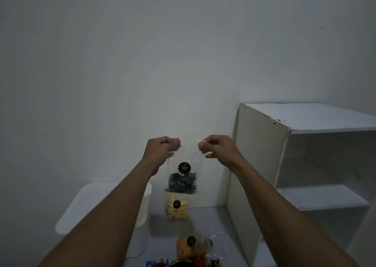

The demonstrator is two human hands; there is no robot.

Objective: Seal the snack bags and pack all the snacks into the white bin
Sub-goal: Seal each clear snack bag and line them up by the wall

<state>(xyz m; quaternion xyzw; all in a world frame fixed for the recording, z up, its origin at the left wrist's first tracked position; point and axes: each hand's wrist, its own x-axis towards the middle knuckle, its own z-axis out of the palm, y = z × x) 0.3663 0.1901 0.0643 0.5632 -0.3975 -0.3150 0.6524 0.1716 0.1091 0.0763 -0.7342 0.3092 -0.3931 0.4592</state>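
I hold a clear snack bag [183, 177] up in the air; it has a round black label and dark striped snacks at its bottom. My left hand [162, 150] pinches the bag's top left corner and my right hand [215, 147] pinches the top right corner, with the top strip stretched between them. The white bin [97, 203] stands on the floor at lower left, partly hidden by my left forearm. A second clear bag of yellow chips [177, 206] stands on the floor right behind the held bag. An orange snack bag [186, 246] lies nearer to me.
A white shelf unit [301, 161] with open compartments stands at the right. More wrapped snacks [183, 263] lie at the bottom edge, next to a crumpled clear bag [215, 244]. A plain white wall fills the upper view.
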